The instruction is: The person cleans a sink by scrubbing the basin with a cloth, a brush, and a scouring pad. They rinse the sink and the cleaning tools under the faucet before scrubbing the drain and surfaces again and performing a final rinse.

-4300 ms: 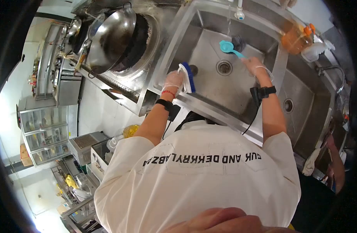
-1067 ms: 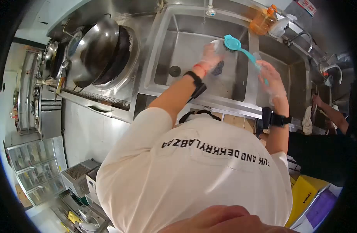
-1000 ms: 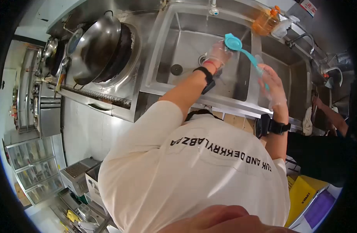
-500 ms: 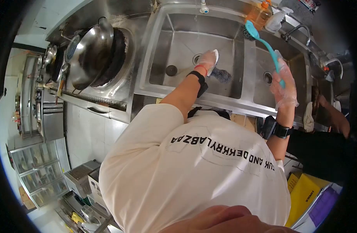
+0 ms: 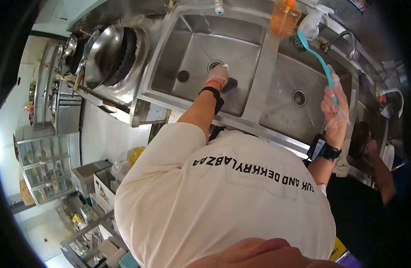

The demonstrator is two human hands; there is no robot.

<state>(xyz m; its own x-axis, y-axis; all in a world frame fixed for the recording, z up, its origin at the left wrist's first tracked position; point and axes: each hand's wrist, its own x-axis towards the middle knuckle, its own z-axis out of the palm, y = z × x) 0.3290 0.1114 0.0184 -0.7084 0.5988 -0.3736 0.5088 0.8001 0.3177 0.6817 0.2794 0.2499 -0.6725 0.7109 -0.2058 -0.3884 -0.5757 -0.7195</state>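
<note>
My right hand [image 5: 336, 102], in a clear plastic glove, grips the handle of a turquoise dish brush [image 5: 320, 61] over the right sink basin [image 5: 286, 100]. The brush's dark bristled head points away, near a clear spray bottle [image 5: 312, 23]. Down in the left sink basin [image 5: 187, 49], my left hand [image 5: 218, 75], also gloved, is closed beside the drain [image 5: 214, 65]. A sliver of white shows at its fingers, but what it holds is hidden. Next to this hand lies a dark patch [image 5: 230, 85], perhaps a shadow. A round black stopper [image 5: 183, 76] sits on the basin floor.
An orange pump bottle [image 5: 285, 20] stands behind the basins, near a curved faucet [image 5: 341, 42]. Left of the sink, a large wok [image 5: 102, 56] tilts on the stove. Another person's arm [image 5: 379, 174] is at the far right, near a pale cloth [image 5: 343, 160].
The view has shifted, showing more of the right basin. My left hand has drawn nearer the drain's front side. The brush has turned, its bristles now showing.
</note>
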